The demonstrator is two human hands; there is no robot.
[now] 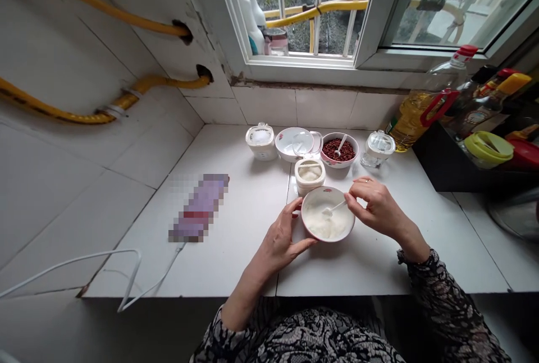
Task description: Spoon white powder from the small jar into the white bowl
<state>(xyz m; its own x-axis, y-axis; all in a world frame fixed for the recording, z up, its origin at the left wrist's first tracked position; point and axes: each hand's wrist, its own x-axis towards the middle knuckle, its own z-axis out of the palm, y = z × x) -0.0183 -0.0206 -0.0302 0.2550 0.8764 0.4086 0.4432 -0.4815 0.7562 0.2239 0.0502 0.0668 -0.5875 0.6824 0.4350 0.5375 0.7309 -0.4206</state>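
A white bowl (pixel 316 228) of white powder stands near the counter's middle. My left hand (pixel 281 239) holds its left rim, fingers behind and thumb in front. Pinched in my right hand (pixel 374 206) is the handle of a small white spoon (pixel 337 206), whose tip rests in the powder. Just behind the bowl sits an open jar (pixel 310 175) with pale granules. Farther back are a lidded white jar (pixel 261 143), a bowl (pixel 288 147) with a clear lid on it, a bowl of red beans (pixel 339 151) holding another white spoon, and a clear lidded jar (pixel 378 151).
A blurred phone-like object (pixel 200 208) with a white cable (pixel 138 267) lies on the left. An oil bottle (pixel 415 110) and a black box (pixel 446 164) of bottles and yellow bowls stand at the right. The counter's front edge (pixel 337 295) is close to my body.
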